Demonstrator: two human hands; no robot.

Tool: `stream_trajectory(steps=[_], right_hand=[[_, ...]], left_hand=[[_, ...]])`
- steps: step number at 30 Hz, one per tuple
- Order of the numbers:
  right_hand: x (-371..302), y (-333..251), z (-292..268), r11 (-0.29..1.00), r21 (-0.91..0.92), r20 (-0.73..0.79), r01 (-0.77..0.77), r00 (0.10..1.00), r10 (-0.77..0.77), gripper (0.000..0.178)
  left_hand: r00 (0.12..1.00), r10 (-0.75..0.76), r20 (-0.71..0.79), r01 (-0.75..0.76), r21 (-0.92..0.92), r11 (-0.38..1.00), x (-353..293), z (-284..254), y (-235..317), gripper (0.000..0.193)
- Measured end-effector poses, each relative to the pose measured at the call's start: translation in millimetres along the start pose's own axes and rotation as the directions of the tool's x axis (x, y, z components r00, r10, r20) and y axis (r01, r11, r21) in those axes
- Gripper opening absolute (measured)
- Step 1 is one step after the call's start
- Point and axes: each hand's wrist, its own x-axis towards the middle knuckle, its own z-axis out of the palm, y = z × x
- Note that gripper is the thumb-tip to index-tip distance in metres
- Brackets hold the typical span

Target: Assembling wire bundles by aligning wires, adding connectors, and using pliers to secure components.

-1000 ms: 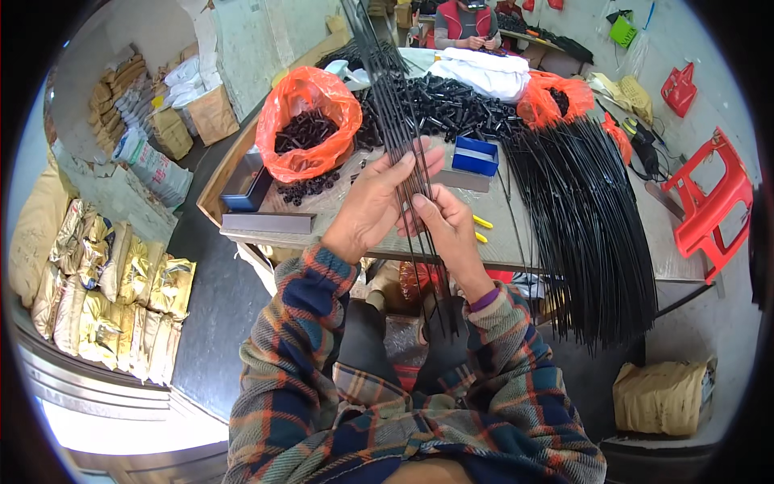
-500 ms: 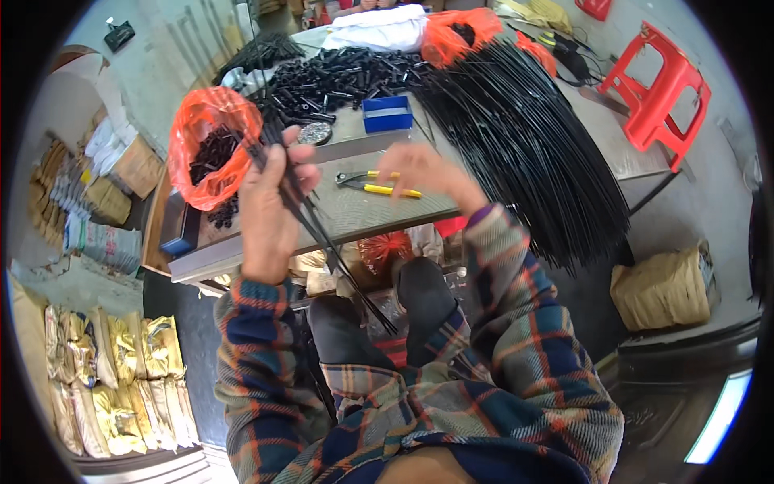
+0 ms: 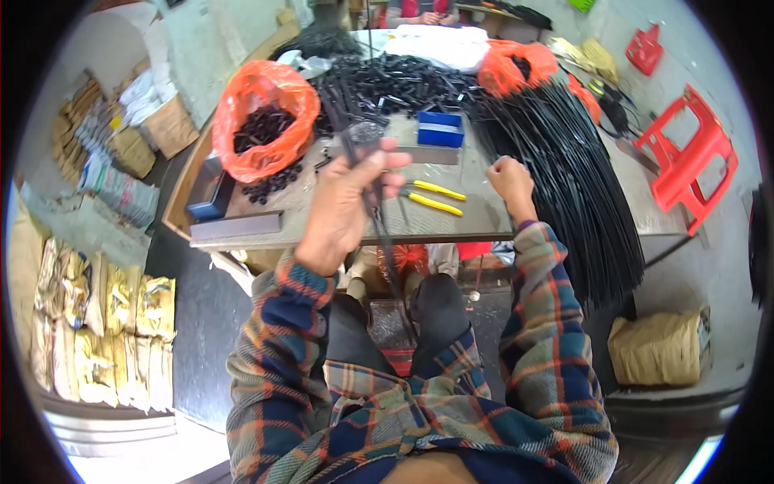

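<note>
My left hand [image 3: 343,206], over the table's near edge, is closed around a few thin black rods [image 3: 390,270]. Their lower ends hang down in front of my knees, and their upper parts rise blurred over the table. My right hand [image 3: 513,184] is curled at the left side of a thick fanned bundle of black rods [image 3: 568,194]. What its fingers hold, if anything, is hidden. Between my hands lie pliers with yellow handles [image 3: 438,204]. Behind them stands an open blue box [image 3: 440,130].
A heap of short black tubes [image 3: 395,85] covers the table's back. An orange plastic bag [image 3: 306,101] of black parts stands at left, beside loose small black pieces [image 3: 274,187]. At far right is a red stool [image 3: 705,149]. Across the table sits another person [image 3: 423,14].
My right hand has moved right from above the pliers to the rod bundle and curled closed. My left hand still holds its rods. The view has shifted, showing more of the table's left side.
</note>
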Motion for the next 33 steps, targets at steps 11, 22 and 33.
stream_trajectory(steps=[11, 22, 33], right_hand=[[-25.5, -143.3, -60.5, 0.464, 0.833, -0.244, 0.301, 0.953, -0.181, 0.007], [-112.5, -165.4, -48.0, 0.171, 0.981, -0.047, 0.096, 0.961, -0.271, 0.010], [-117.5, -163.0, -58.9, 0.212, 0.977, 0.102, -0.010, 0.899, -0.427, 0.015]], left_hand=[[0.997, -0.042, 0.068, 0.054, -0.183, 0.982, 14.4, 5.5, -13.4, 0.033], [0.999, 0.037, 0.030, -0.035, -0.085, 0.996, 9.8, 5.8, -12.4, 0.026], [0.994, 0.009, 0.107, 0.005, -0.124, 0.992, 8.7, -4.2, -9.6, 0.034]])
